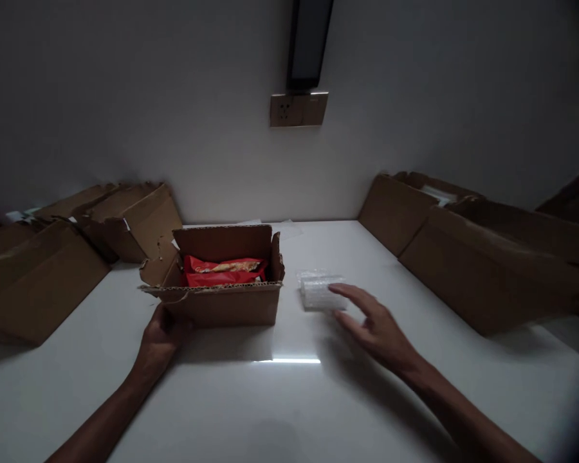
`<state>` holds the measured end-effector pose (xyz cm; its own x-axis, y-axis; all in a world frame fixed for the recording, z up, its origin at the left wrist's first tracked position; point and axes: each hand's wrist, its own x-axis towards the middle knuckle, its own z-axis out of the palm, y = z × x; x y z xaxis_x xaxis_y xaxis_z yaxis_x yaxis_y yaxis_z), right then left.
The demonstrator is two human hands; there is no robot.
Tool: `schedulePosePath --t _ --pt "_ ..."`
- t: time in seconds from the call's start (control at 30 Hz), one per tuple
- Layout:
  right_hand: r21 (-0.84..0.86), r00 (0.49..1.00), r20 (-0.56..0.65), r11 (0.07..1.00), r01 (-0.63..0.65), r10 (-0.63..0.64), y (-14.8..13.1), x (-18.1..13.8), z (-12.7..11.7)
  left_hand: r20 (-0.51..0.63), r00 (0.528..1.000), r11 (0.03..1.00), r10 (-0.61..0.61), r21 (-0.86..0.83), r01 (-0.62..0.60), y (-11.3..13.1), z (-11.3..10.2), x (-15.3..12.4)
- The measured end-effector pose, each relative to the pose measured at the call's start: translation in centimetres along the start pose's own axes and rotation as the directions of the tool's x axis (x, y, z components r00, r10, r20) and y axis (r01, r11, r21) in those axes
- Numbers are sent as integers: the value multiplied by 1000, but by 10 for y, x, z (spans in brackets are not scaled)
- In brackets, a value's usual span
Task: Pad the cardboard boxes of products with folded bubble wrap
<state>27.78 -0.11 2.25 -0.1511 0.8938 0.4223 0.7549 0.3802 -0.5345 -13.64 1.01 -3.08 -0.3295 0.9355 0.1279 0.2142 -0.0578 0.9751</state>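
Observation:
An open cardboard box (222, 310) with ragged flaps stands in front of me, left of centre. Red snack packets (224, 278) with printed food pictures lie inside it. My left hand (161, 334) grips the box at its lower front-left corner, and some of its fingers are hidden against the cardboard. To the right of the box is a small bundle of clear plastic wrap (316, 292), slightly blurred. My right hand (374, 325) is open at the bundle's right end, thumb and fingers apart; whether a fingertip touches the plastic I cannot tell.
More open cardboard boxes line the white table (289, 405) on the left (48, 276) and the right (482, 270). Behind is a wall with a socket plate (299, 110) and a dark hanging panel (311, 45). Thin clear scraps (289, 227) lie by the wall.

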Motion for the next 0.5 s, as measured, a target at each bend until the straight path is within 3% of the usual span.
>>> schedulePosePath --t 0.13,0.23,0.33,0.5 --pt "22 986 52 987 157 -158 -45 40 48 20 999 999 47 -10 -47 9 23 0" --pt "12 992 79 995 101 -102 -52 72 66 3 999 998 54 27 -54 14 45 9" --pt "-43 994 105 999 24 -20 -30 93 60 13 996 996 88 4 -88 14 57 21" --pt "-173 987 89 978 -116 133 19 105 22 48 988 989 144 -16 -144 2 57 32"
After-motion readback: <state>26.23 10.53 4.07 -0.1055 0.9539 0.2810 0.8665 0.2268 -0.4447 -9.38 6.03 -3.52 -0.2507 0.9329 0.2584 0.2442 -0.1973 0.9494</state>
